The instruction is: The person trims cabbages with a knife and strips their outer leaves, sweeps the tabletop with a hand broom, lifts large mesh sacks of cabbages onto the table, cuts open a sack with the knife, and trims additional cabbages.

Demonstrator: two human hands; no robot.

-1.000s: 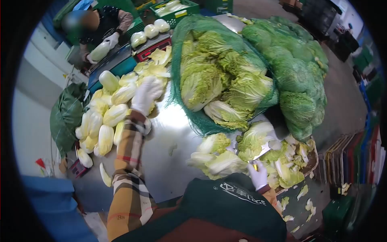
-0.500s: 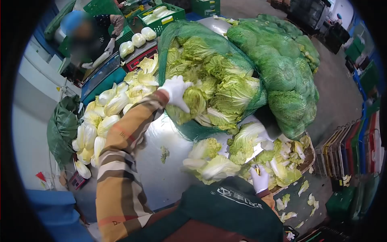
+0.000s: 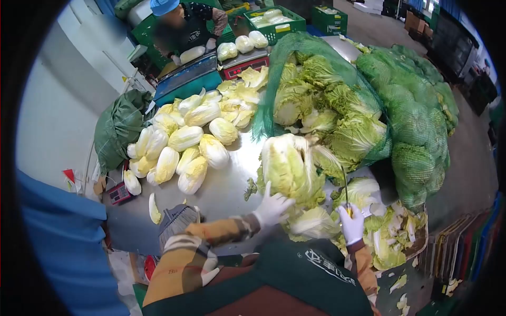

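Note:
A large napa cabbage (image 3: pixel 284 167) with outer leaves still on lies on the metal table, just outside the mouth of a green net bag (image 3: pixel 270 89). Beside its near end is my left hand (image 3: pixel 272 207), white-gloved and open with fingers spread; whether the fingertips touch the leaves I cannot tell. My right hand (image 3: pixel 352 225), also gloved, is closed around the yellowish handle of a knife (image 3: pixel 346 189), whose thin blade points away from me. More leafy cabbages (image 3: pixel 353 131) fill the net bag. Loose outer leaves (image 3: pixel 315 223) lie between my hands and my apron.
Trimmed pale cabbages (image 3: pixel 185 138) are piled on the metal table (image 3: pixel 240 181) at left. A full net sack (image 3: pixel 416 126) stands at right, above a bin of leaf scraps (image 3: pixel 392 237). Across the table, a co-worker (image 3: pixel 192 29) handles a cabbage by a scale (image 3: pixel 245 66).
My left hand has come back from the net bag towards me, and a large cabbage now lies outside the bag. The view has swung left. The knife blade now shows more upright.

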